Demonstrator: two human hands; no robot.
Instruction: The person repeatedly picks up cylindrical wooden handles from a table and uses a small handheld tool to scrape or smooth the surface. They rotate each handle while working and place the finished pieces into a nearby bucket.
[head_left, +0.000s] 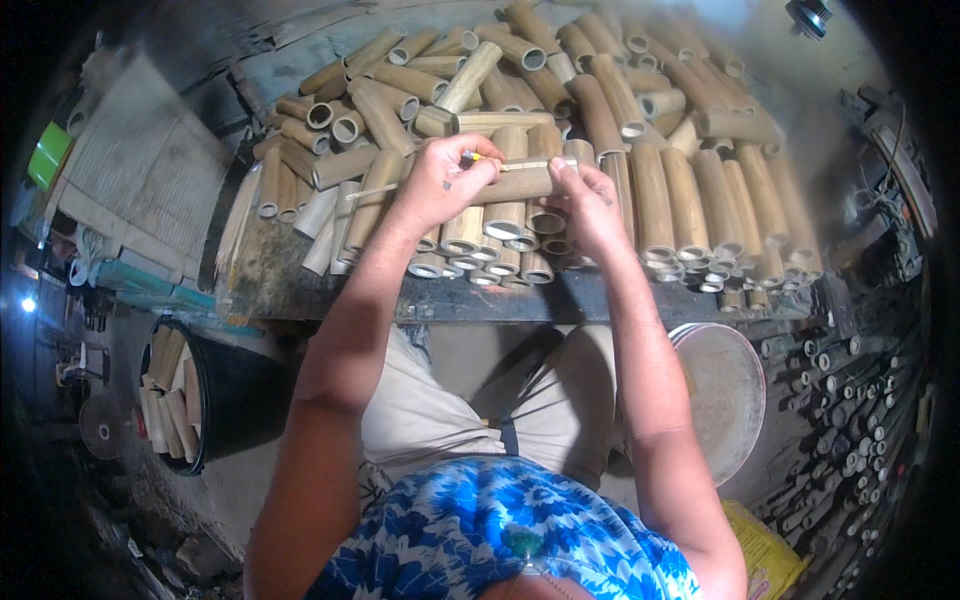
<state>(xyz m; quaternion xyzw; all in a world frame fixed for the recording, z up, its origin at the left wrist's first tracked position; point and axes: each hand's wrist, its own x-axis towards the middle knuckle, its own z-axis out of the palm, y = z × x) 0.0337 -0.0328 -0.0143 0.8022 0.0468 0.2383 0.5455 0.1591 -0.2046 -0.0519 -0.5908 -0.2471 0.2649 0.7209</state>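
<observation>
In front of me a bamboo tube (520, 184) lies crosswise above the pile, with my right hand (592, 205) closed around its right end. A thin pale stick (538, 163) runs along the tube's top, its end under my right thumb. It seems to reappear left of my left wrist. My left hand (448, 183) is closed at the tube's left part, its fingers pinching a small yellow-ended thing (472, 155), possibly a pencil; most of it is hidden. Many more cut bamboo tubes (655, 205) surround both hands.
The tubes are heaped on a dark worktable (265, 290). A black bin (235, 390) of split bamboo pieces stands lower left. At right are a round pale container (720, 400), a yellow sack (762, 555) and stacked long bamboo poles (840, 420).
</observation>
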